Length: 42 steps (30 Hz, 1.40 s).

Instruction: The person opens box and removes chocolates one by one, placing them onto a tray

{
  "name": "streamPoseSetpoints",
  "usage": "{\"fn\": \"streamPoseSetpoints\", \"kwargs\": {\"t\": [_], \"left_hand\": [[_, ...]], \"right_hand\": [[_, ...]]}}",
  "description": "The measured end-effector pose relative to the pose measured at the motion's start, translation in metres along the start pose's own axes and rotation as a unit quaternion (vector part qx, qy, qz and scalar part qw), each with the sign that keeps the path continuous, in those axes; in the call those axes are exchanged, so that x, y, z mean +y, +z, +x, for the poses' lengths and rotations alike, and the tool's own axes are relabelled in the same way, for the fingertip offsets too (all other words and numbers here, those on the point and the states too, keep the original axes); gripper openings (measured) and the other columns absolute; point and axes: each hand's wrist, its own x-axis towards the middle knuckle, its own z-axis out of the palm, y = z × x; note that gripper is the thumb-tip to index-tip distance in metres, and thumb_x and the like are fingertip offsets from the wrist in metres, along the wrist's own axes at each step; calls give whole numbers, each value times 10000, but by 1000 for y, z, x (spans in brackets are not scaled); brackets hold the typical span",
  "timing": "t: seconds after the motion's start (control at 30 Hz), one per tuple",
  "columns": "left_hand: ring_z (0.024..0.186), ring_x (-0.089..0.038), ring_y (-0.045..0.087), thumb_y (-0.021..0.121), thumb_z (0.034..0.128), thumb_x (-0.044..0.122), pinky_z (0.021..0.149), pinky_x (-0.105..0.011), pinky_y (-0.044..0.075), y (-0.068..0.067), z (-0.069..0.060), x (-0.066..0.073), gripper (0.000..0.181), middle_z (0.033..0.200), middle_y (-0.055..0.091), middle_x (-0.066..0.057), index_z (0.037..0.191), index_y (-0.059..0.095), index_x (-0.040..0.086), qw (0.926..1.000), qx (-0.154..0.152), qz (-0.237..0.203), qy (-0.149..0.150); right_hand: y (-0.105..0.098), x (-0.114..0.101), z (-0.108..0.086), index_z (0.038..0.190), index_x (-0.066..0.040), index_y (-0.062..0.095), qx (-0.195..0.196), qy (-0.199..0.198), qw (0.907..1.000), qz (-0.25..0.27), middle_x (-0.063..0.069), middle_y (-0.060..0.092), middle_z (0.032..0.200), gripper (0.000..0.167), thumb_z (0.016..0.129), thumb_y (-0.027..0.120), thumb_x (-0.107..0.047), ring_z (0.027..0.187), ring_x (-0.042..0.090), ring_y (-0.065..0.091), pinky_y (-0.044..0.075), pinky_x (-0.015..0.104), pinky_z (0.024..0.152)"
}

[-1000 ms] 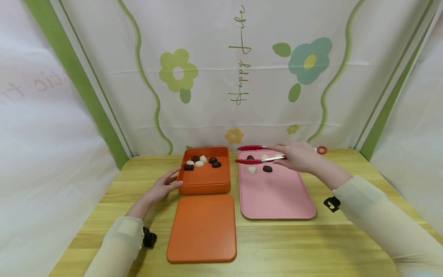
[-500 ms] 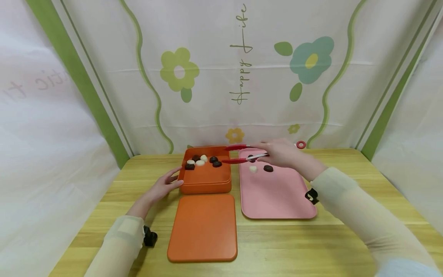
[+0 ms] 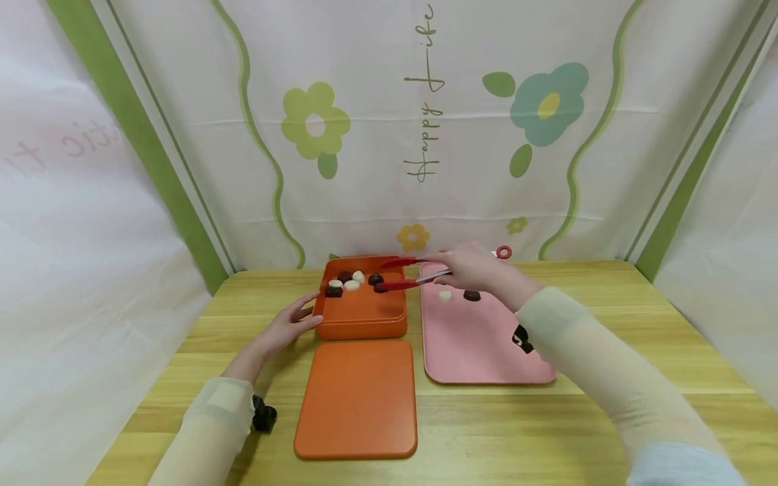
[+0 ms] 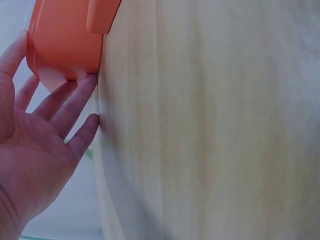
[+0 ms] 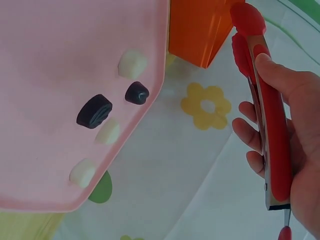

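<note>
My right hand (image 3: 471, 266) grips red-tipped tongs (image 5: 277, 145) near their middle. Their two arms are spread, and the tips hang over the right side of an orange box (image 3: 361, 329). I see nothing pinched between the tips. One tip partly covers a dark chocolate in the box; another dark chocolate (image 3: 375, 279) lies just behind it. Several more dark and white chocolates sit towards the box's left side. My left hand (image 3: 287, 327) touches the box's left wall with extended fingers (image 4: 75, 102).
Right of the box lies a pink tray (image 3: 480, 351), bearing several chocolates, including a dark one (image 5: 95, 111) and a white one (image 5: 132, 63). A flat orange lid (image 3: 355, 398) lies in front of the box on the wooden table (image 3: 474, 439). A printed curtain hangs behind.
My right hand has carried the tongs leftward, from above the pink tray to over the box. The left hand keeps its place at the box's side.
</note>
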Motion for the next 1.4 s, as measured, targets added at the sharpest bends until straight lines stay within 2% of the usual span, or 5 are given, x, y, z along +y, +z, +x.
{"fn": "streamPoseSetpoints", "kwargs": {"t": [0.33,0.5,0.73,1.27,1.4], "left_hand": [[1413,-422,217,592,988,286,1091,-593,232,0,0,0,689,1573,190,-218,1559,236,137,10000,-17,32,-35],[1414,-421,214,593,986,287,1090,-589,238,-1,-1,0,693,1578,183,-209,1559,234,136,10000,-21,10,-9],[1411,-426,219,600,982,292,1088,-592,239,-1,-1,1,705,1569,195,-228,1559,230,128,10000,-39,-7,-3],[1408,-422,231,594,987,283,1090,-583,245,0,0,0,694,1551,227,-249,1557,234,118,10000,-51,-55,-25],[1411,-423,225,592,988,285,1091,-587,238,0,-1,1,692,1559,214,-240,1557,234,122,10000,-37,-27,-52]], "right_hand": [[5,-11,17,1339,-226,613,-354,-55,9992,-164,24,688,1040,489,879,731,-340,788,200,623,483,349,614],[7,-16,27,1342,-231,612,-592,27,9982,-111,7,687,1038,484,883,729,-330,788,180,611,499,336,650],[13,-24,39,1337,-233,622,-888,110,9959,-135,-15,674,928,479,879,732,-320,782,160,589,504,333,675],[21,-30,45,1316,-187,640,-1018,188,9944,-214,12,689,1130,478,871,740,-332,894,189,625,513,362,756],[20,-32,45,1309,-187,646,-1023,213,9942,-242,8,691,1118,472,870,741,-331,912,192,625,513,363,767]]}}
